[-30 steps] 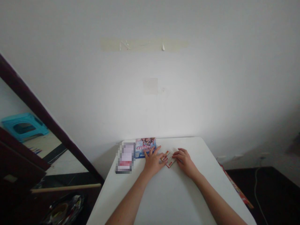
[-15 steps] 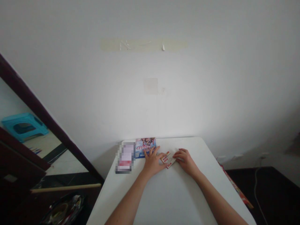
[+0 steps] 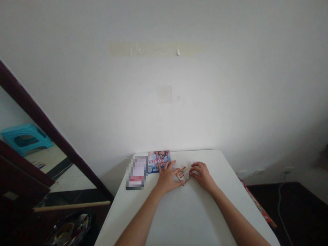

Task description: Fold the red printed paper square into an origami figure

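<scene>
A small flat printed box [image 3: 182,175], pale with red and orange print, is tilted on the table between my hands. My left hand [image 3: 167,179] grips it by the left side, thumb at the near edge and index finger at the far edge. The other left fingers are spread over the corner of a colourful booklet [image 3: 159,160]. My right hand [image 3: 202,176] has its fingers bent and pinched together at the box's right end. Whether a flap lies between those fingertips is too small to tell.
All this lies on a white table [image 3: 184,218] against a pale wall. A blurred-out phone-like object [image 3: 137,172] is left of the booklet. On the floor at left are a wooden stick [image 3: 73,206] and a dark bag [image 3: 70,229]; a blue stool [image 3: 27,138] appears in a mirror.
My right fingertips have drawn slightly back toward the box's right end, and less of the box shows there. My left hand keeps its grip, nearly still.
</scene>
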A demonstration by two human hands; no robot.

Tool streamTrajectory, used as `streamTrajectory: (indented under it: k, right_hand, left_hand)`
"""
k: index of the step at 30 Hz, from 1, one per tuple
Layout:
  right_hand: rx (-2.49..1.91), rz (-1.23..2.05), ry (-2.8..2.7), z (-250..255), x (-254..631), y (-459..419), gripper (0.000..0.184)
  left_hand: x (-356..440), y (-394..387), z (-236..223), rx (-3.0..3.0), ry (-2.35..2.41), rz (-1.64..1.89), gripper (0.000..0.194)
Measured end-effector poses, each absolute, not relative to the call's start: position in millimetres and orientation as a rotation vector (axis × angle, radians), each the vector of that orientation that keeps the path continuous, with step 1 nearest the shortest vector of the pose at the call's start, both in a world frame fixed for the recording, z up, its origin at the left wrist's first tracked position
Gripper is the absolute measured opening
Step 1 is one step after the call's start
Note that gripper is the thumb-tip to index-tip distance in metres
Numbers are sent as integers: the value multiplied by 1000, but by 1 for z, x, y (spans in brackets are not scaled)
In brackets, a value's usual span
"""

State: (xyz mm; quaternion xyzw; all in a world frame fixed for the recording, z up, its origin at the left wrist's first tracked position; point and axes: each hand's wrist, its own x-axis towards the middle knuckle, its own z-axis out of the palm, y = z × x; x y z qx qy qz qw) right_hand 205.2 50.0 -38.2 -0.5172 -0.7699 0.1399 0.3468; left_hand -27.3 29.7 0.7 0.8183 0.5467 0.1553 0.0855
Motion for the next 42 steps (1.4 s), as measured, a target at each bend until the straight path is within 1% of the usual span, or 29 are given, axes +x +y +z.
streamTrajectory:
  k: [3,10,25,28,30,32,42]
  right_hand:
    - [-1399,349,-1978,-39,200,54,10]
    - [-1454,315,-2009,-37,193,56,13]
    - [-1554,226,-1986,-35,186,52,11]
    - [-1538,231,-1972,-35,186,52,11]
    - [-1537,242,-1968,-35,185,51,11]
    - [-1538,253,-1964,-34,185,50,13]
    - [-1546,299,-1955,-35,187,54,12]
  left_hand:
    - [-27,30,1,2437,1626,468,53]
    - [-26,29,3,2435,1636,444,53]
    - [-27,29,5,2405,1626,400,54]
    - [-26,29,4,2396,1625,428,50]
    - [-24,29,3,2373,1650,465,40]
    - [-22,28,3,2349,1690,497,35]
    - [-18,28,3,2325,1722,512,40]
